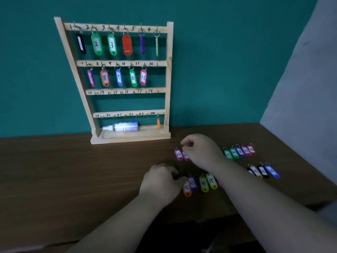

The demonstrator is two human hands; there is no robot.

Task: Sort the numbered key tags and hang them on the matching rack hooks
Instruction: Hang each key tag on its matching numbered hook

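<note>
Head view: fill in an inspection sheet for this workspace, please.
surface: dark wooden table, with loose tags laid in rows on its right part.
job's things: rack stands against the wall. Hooks 1 to 11 carry tags; hook 12 and hooks 13 to 23 are bare. Last-hook tag, orange, hangs at 24. Loose tags include pink tag 12 and orange tag 12.
clutter: white bottle lying in the rack's base.
grips: left grip is curled beside orange tag 12; right grip is curled over the pink tags. Whether either holds anything cannot be told.
cables: nothing seen.
surroundings: teal wall; grey panel at right.
</note>
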